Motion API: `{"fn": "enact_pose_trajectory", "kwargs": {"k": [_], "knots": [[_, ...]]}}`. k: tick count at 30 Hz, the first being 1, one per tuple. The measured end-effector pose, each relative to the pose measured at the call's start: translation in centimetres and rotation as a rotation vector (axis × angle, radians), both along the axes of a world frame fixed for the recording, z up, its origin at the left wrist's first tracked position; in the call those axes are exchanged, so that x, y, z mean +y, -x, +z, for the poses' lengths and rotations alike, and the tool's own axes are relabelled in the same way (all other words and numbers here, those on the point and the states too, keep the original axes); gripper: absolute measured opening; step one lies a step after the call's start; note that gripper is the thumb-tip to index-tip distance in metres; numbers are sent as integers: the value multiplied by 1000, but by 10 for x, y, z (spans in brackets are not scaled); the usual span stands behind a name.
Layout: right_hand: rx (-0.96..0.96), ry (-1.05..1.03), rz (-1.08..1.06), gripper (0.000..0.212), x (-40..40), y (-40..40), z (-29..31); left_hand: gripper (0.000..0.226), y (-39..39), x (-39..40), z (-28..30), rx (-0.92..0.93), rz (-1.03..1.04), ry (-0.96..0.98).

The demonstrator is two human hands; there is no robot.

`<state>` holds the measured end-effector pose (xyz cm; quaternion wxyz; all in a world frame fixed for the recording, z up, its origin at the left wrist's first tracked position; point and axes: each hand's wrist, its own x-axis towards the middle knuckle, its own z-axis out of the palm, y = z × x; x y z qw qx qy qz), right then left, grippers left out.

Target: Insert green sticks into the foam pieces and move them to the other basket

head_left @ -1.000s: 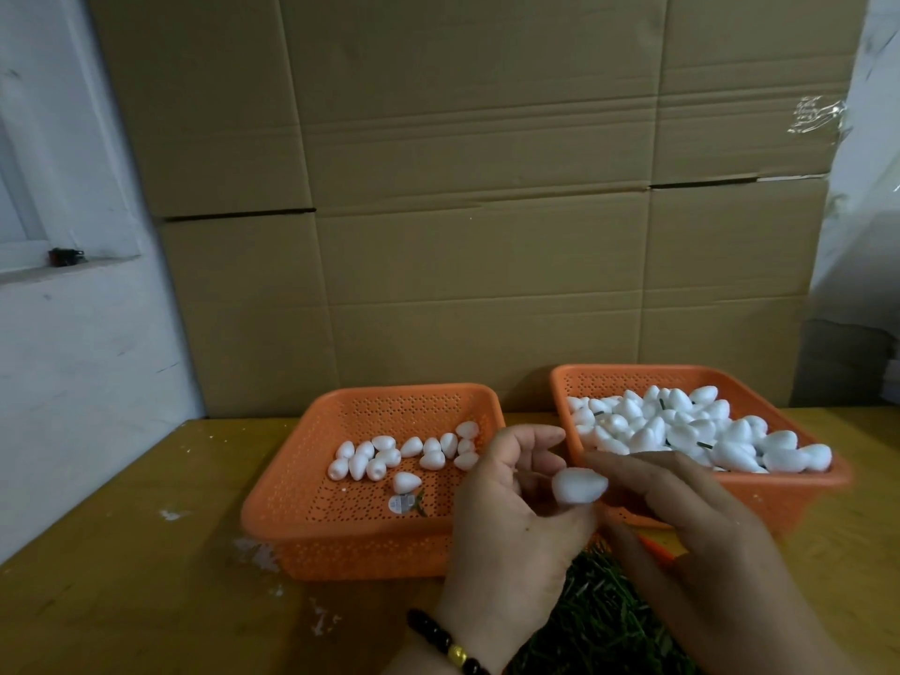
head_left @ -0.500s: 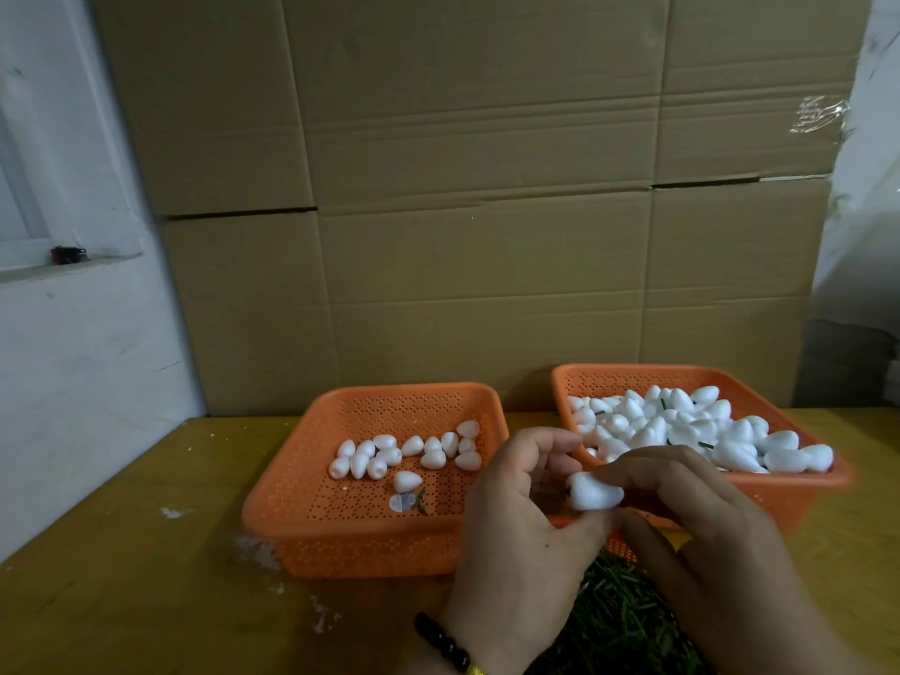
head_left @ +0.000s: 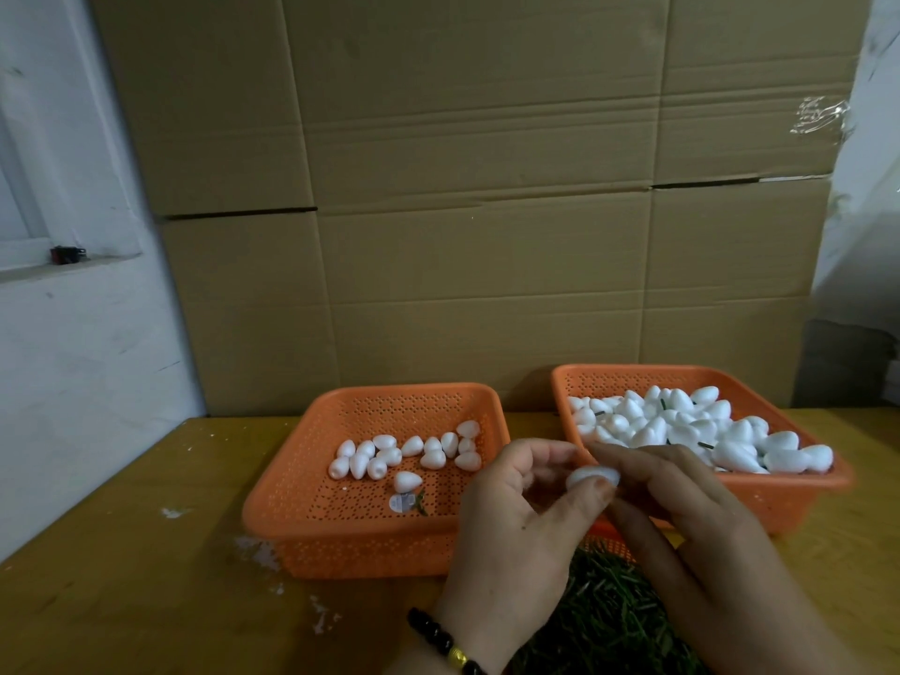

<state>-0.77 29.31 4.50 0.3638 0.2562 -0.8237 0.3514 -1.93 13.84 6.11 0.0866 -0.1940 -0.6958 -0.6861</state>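
Fingers (head_left: 587, 489) first: we have the thumb and fingertips of our left hand (head_left: 516, 523) curled in around a small white egg-shaped foam piece (head_left: 591, 477), and the fingers of our right hand (head_left: 682, 504) close on it from the right side, so both hands pinch the same piece between them. It sits right at the meeting point of the two hands, in the air, in front of the gap between the baskets. Its long axis looks to run roughly left to right, though blur softens the outline. Whether a green stick is already in it we cannot tell; none shows at the fingertips.

Nearest us, under the wrists, lies the heap of thin dark green sticks (head_left: 604, 621) in what seems a third orange tray, mostly hidden. A black bead bracelet (head_left: 440, 643) circles the left wrist.

Farther out on the yellow wooden table (head_left: 121, 577), the left orange perforated plastic basket (head_left: 316, 484) holds a thin row of plain foam pieces. The right orange perforated plastic basket (head_left: 798, 499) is piled high, with green stubs poking out here and there, so we judge that one the destination. It lies just beyond and to the right of the held piece, so the right hand is the nearer carrier. Brown cardboard cartons (head_left: 487, 187) wall off the far side.
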Motion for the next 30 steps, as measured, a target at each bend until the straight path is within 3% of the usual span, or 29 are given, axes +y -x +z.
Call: {"fn": "enact_pose_trajectory", "kwargs": {"k": [3,9,14,19,30], "knots": [[-11,26,4,46,-1,-1,0,13,-1,4,2,-181,-26,-92],[-41,54,24,53,0,-3,-2,29,1,2,7,-586,-235,-422],[-56,41,36,56,-2,-3,0,33,3,-1,9,-809,-414,-673],[-49,10,46,55,-2,-2,-1,38,2,1,7,-889,-477,-697],[-28,22,42,49,-2,0,-1,40,-1,5,5,-844,-444,-520]]}}
